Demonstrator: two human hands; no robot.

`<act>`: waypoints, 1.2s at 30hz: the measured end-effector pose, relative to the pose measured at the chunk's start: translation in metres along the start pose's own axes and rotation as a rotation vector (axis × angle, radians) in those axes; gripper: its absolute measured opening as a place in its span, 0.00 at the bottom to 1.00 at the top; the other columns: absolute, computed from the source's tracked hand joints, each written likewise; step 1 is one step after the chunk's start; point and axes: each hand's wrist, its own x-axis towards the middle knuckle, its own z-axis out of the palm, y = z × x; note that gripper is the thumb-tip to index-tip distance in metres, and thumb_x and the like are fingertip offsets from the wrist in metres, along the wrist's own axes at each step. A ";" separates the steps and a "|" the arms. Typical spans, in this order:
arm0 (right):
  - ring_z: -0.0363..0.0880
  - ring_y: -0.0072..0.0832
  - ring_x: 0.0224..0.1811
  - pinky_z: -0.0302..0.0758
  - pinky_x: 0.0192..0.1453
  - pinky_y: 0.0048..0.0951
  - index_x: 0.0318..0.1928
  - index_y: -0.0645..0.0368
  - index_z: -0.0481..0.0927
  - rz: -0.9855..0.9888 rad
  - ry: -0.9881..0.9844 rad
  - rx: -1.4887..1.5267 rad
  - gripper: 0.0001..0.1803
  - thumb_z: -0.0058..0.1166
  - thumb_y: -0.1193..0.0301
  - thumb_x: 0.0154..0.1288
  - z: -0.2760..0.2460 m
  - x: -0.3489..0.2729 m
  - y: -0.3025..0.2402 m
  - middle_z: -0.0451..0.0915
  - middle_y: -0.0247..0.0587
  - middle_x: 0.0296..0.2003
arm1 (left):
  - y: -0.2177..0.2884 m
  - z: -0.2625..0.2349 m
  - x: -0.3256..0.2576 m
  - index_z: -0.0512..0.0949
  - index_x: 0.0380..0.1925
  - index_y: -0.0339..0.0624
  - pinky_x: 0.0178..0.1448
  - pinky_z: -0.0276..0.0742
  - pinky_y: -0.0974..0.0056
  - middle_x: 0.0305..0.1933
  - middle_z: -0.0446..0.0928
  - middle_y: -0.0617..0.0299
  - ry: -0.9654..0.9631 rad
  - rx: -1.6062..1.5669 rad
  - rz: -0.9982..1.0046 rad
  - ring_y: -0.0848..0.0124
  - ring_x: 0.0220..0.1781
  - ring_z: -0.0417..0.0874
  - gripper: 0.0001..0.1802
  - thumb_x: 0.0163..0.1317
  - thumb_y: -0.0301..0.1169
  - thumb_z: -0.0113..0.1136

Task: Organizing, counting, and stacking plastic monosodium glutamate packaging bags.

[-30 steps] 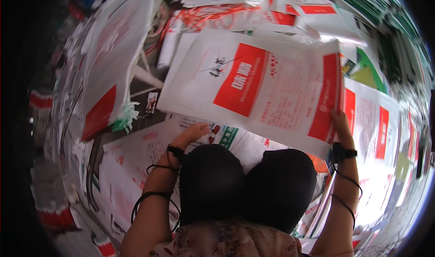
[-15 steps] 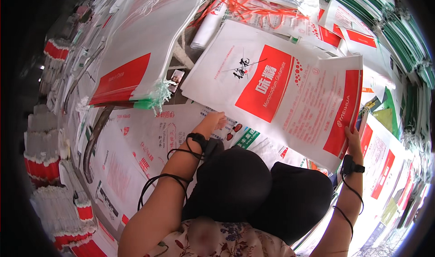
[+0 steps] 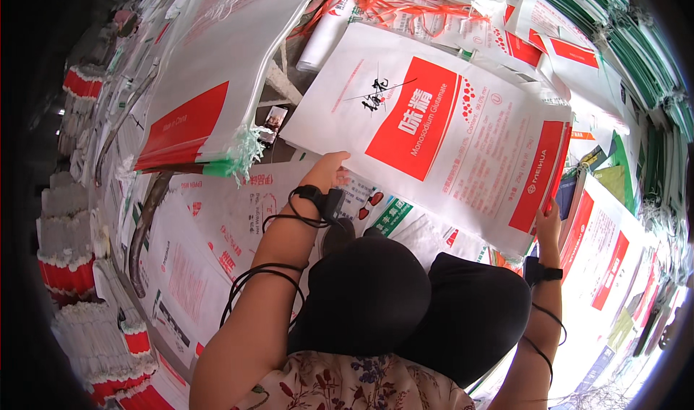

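A flat white-and-red woven sack (image 3: 340,95), with black handwriting on its face, lies in front of my knees, other white sheets or sacks showing beneath its left edge. My right hand (image 3: 549,225) is closed on its near right corner, fingers partly hidden by the edge. At the near left edge, my left hand (image 3: 334,168) pinches the sack's rim, its thumb on top and the fingers partly out of sight below. Both wrists carry dark strapped devices with black cables.
On the left hangs a thick bundle of white-and-red sacks (image 3: 217,41) with a frayed green end. Stacked folded sacks (image 3: 65,229) stand at far left, green-edged stacks (image 3: 614,41) at far right. Orange string (image 3: 405,9) and a white roll (image 3: 325,37) lie at the back.
My left hand has moved up to the sack's near edge and taken hold of it. The sack's right end has come down flatter, and my right hand has shifted slightly left and down.
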 end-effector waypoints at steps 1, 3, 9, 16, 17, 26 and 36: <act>0.87 0.36 0.35 0.81 0.40 0.38 0.70 0.60 0.64 -0.018 0.026 -0.008 0.33 0.57 0.69 0.66 0.003 -0.005 0.000 0.86 0.49 0.37 | 0.002 -0.001 0.001 0.71 0.58 0.41 0.49 0.82 0.49 0.53 0.71 0.47 0.025 0.004 -0.011 0.54 0.54 0.76 0.26 0.65 0.41 0.64; 0.87 0.39 0.37 0.81 0.42 0.40 0.70 0.60 0.64 -0.040 0.047 -0.008 0.32 0.56 0.69 0.66 0.011 -0.009 -0.003 0.86 0.51 0.39 | -0.001 -0.021 0.008 0.71 0.57 0.42 0.48 0.82 0.49 0.53 0.70 0.48 0.028 0.036 0.003 0.54 0.55 0.75 0.25 0.64 0.41 0.64; 0.83 0.53 0.51 0.79 0.54 0.50 0.69 0.56 0.67 -0.024 0.130 -0.234 0.30 0.55 0.66 0.68 0.009 -0.022 0.015 0.83 0.59 0.50 | -0.004 0.016 -0.009 0.73 0.54 0.40 0.46 0.80 0.49 0.51 0.73 0.51 0.109 -0.122 0.048 0.55 0.52 0.77 0.23 0.62 0.37 0.65; 0.83 0.55 0.50 0.79 0.53 0.54 0.68 0.56 0.67 0.011 0.048 -0.299 0.28 0.49 0.63 0.71 0.022 -0.049 0.005 0.82 0.59 0.52 | -0.012 -0.031 0.002 0.74 0.53 0.29 0.54 0.79 0.55 0.46 0.81 0.47 0.134 0.789 0.998 0.60 0.46 0.82 0.25 0.50 0.16 0.60; 0.83 0.56 0.49 0.79 0.52 0.54 0.69 0.56 0.66 0.066 0.087 -0.324 0.28 0.48 0.64 0.70 0.013 -0.061 0.014 0.82 0.59 0.51 | -0.005 0.008 -0.020 0.74 0.54 0.30 0.56 0.79 0.55 0.48 0.82 0.44 0.062 0.737 0.758 0.59 0.47 0.83 0.26 0.51 0.16 0.62; 0.83 0.54 0.49 0.80 0.50 0.53 0.65 0.55 0.71 0.128 0.089 -0.292 0.24 0.44 0.67 0.70 0.016 -0.076 -0.012 0.82 0.54 0.52 | 0.009 -0.025 -0.002 0.72 0.58 0.30 0.60 0.78 0.55 0.52 0.80 0.44 0.031 1.191 1.077 0.51 0.53 0.83 0.32 0.50 0.22 0.68; 0.82 0.55 0.52 0.79 0.51 0.52 0.65 0.53 0.72 -0.054 0.221 -0.376 0.25 0.45 0.58 0.73 -0.007 -0.072 0.033 0.83 0.58 0.50 | 0.021 0.034 -0.089 0.76 0.55 0.34 0.53 0.78 0.60 0.51 0.81 0.45 -0.170 0.046 0.247 0.59 0.49 0.84 0.25 0.54 0.13 0.57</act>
